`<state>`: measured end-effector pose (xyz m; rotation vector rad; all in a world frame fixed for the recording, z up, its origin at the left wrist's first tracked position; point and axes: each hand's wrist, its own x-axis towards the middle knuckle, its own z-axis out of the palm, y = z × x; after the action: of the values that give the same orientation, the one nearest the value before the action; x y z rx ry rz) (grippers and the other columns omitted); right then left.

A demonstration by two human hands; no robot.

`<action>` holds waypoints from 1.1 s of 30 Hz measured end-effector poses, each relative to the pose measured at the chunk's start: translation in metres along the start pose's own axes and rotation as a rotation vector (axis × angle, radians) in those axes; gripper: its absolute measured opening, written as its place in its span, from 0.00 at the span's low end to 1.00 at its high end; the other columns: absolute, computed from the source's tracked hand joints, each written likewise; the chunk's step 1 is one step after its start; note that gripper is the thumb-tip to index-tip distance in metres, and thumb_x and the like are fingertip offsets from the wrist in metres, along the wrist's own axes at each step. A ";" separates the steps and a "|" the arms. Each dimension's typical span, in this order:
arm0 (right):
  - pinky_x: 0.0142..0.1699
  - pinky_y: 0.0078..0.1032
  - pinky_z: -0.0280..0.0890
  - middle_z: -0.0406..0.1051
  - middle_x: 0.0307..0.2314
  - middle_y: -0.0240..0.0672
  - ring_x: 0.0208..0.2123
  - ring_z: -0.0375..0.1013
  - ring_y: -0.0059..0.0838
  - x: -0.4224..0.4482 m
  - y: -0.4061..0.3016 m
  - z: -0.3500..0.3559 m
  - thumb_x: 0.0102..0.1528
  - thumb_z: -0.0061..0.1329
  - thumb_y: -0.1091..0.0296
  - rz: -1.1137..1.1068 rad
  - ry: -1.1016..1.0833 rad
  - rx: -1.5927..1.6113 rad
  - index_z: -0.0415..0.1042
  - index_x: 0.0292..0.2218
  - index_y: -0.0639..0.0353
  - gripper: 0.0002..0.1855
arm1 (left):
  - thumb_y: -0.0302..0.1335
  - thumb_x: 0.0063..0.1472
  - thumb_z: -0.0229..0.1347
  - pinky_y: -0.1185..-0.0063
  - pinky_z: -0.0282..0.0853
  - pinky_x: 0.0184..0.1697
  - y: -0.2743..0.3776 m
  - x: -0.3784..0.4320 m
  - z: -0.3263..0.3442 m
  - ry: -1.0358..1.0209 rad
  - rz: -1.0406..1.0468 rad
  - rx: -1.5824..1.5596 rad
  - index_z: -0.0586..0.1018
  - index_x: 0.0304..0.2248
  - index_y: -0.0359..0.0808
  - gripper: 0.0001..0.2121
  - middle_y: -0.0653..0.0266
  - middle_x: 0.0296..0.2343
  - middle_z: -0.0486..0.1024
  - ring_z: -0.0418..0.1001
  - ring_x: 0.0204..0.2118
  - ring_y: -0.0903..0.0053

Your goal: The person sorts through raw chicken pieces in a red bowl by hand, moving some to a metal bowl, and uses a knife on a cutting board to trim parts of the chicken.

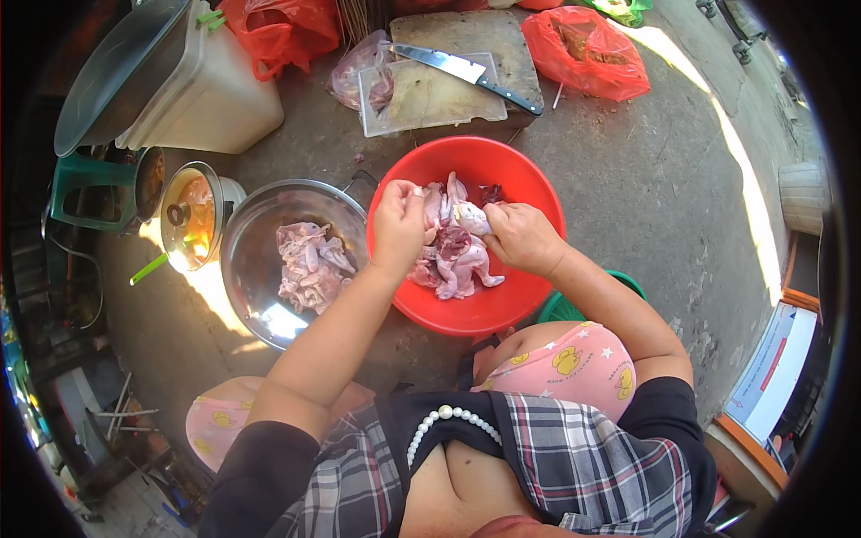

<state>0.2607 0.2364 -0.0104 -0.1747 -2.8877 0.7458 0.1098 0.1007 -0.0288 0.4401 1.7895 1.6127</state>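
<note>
Raw poultry pieces [464, 269] lie in a red plastic basin [538, 289] in front of me, some with skin on and some with dark red flesh showing. My left hand [401, 218] is over the basin's left side, thumb and fingers pinched on the edge of a pale piece of poultry [434, 202]. On the other side, my right hand [525, 235] grips a poultry piece with a whitish knobbed end [472, 216]. A small dark red piece [491, 194] rests near the far wall. My fingers partly hide both held pieces.
Left of the basin, a steel bowl [249, 208] holds pale poultry skin and pieces [313, 265]. A knife [464, 70] lies on a plastic lid over a wooden chopping block [464, 33]. Beyond are red plastic bags [585, 57]; a lidded pot [192, 215] stands farther left.
</note>
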 end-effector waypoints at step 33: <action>0.31 0.35 0.62 0.68 0.17 0.38 0.24 0.70 0.40 -0.003 0.007 0.013 0.47 0.44 0.66 -0.048 -0.071 -0.061 0.63 0.24 0.59 0.07 | 0.24 0.56 0.54 0.82 0.70 0.39 0.013 -0.028 -0.006 -0.298 -0.198 -0.115 0.75 0.37 0.27 0.10 0.60 0.32 0.75 0.73 0.35 0.78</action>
<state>0.2617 0.2358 -0.0250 -0.0870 -2.9724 0.6691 0.1233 0.0801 -0.0089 0.4118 1.4618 1.4213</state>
